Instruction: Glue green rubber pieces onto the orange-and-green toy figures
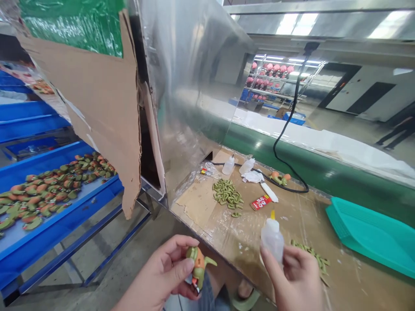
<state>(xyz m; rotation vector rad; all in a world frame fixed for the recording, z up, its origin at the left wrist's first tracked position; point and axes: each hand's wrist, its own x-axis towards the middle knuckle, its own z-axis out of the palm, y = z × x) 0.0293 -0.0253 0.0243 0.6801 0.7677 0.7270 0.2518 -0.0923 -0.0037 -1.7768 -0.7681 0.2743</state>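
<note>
My left hand (167, 270) pinches a small orange-and-green toy figure (198, 267) at the bottom centre, over the floor beside the table edge. My right hand (296, 278) grips a translucent squeeze bottle with a yellow tip (272, 236), held upright just right of the toy. The bottle's tip points up and does not touch the toy. A heap of small green pieces (227, 194) lies on the cardboard-covered table (210, 216) behind. More green pieces (316, 257) lie by my right hand.
A teal tray (372, 237) sits at the right. Two small bottles (238, 166), a red packet (261, 202), a white tube and a black cable lie at the back. Blue racks (55, 216) at the left hold several orange-green toys. A cardboard sheet (103, 108) leans on a metal housing.
</note>
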